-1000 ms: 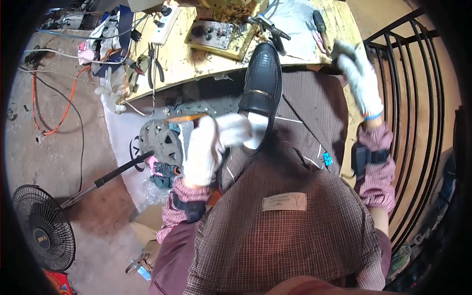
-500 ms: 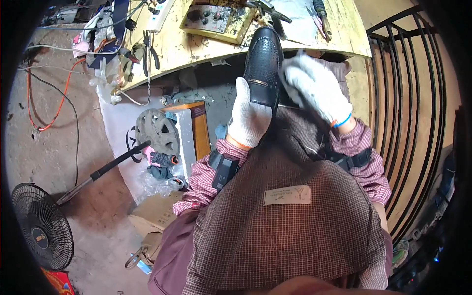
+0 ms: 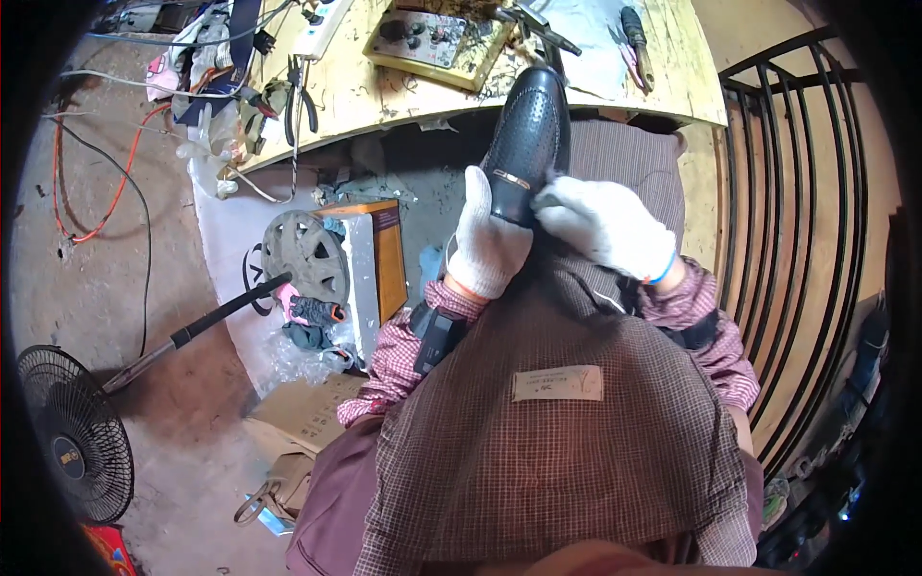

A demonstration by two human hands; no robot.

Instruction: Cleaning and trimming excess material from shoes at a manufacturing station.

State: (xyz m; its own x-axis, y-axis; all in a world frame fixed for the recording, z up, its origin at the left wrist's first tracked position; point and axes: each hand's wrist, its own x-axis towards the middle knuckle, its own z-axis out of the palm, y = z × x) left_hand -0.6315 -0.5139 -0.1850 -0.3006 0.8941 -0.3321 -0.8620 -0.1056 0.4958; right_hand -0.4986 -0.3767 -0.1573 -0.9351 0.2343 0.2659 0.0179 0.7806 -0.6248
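Shoe (image 3: 528, 134), black and dotted with small holes, is out in front of me above my lap, toe pointing away toward the bench (image 3: 355, 108), a shiny bar across its strap; over on my far left stands the fan (image 3: 77, 437), black cage facing up, with the orange cord (image 3: 123, 182) looped on the floor beyond it; next comes the grey disc (image 3: 283, 240), at the end of a dark pole; the carton (image 3: 305, 413) sits nearer me, the pliers (image 3: 309, 110) lie at the bench's left end, and the orange-sided box (image 3: 387, 250) stands beside the disc; now my left hand (image 3: 488, 252), gloved in white, and it is closed around the back part of the shoe, thumb up along the left side; below runs my checked apron (image 3: 576, 461), with a pale label (image 3: 557, 383) on it; then my right hand (image 3: 610, 226), gloved too, fingers curled in against the shoe's right side by the strap; whether they pinch anything, I cannot tell; past it, up on the bench, lies a black-handled tool (image 3: 634, 38); and at far right, the black rack (image 3: 797, 53).
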